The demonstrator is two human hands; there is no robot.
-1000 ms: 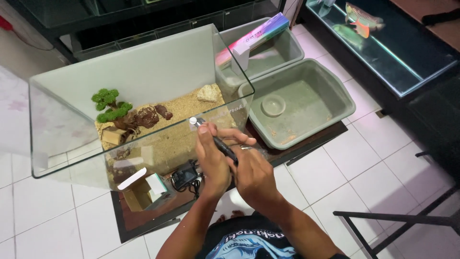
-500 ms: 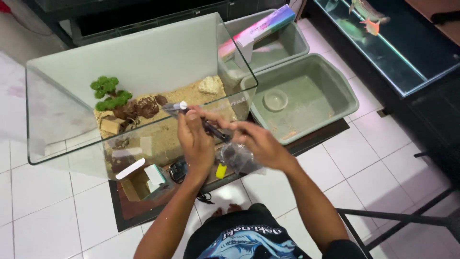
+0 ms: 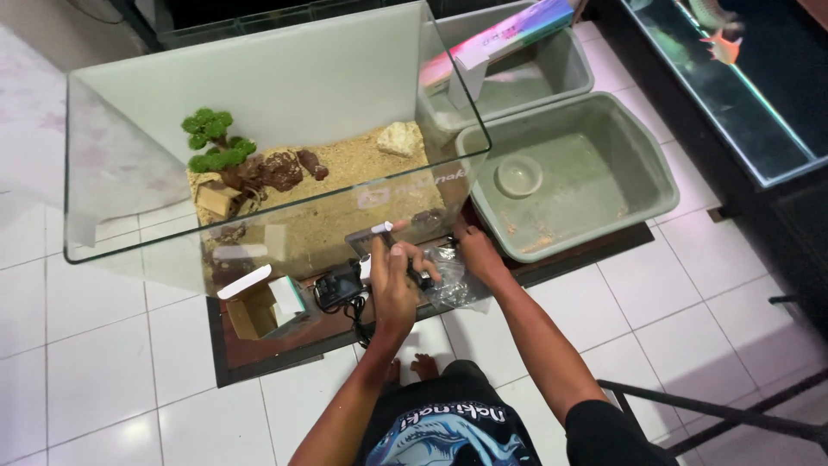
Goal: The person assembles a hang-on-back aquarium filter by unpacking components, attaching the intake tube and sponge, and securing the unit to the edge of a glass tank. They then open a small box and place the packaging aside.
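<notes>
My left hand [image 3: 395, 280] is closed around a small dark device with a white tip [image 3: 385, 235], held just in front of the glass tank [image 3: 259, 95]. My right hand [image 3: 477, 256] rests lower right of it, on a clear plastic bag [image 3: 448, 280] lying on the dark mat [image 3: 259, 349]. Inside the tank lie sand [image 3: 362, 203], a small green bonsai-like plant on dark rock [image 3: 220, 155] and a pale stone [image 3: 399, 138].
A grey-green plastic tub [image 3: 638, 164] with a round dish stands right of the tank, a second tub [image 3: 565, 60] behind it. An open cardboard box [image 3: 259, 302] and a black corded device [image 3: 338, 286] lie on the mat. An aquarium with orange fish [image 3: 724, 39] sits far right.
Both hands have come down from above the tank rim to its front. My right hand let go of the device and moved right onto the plastic bag.
</notes>
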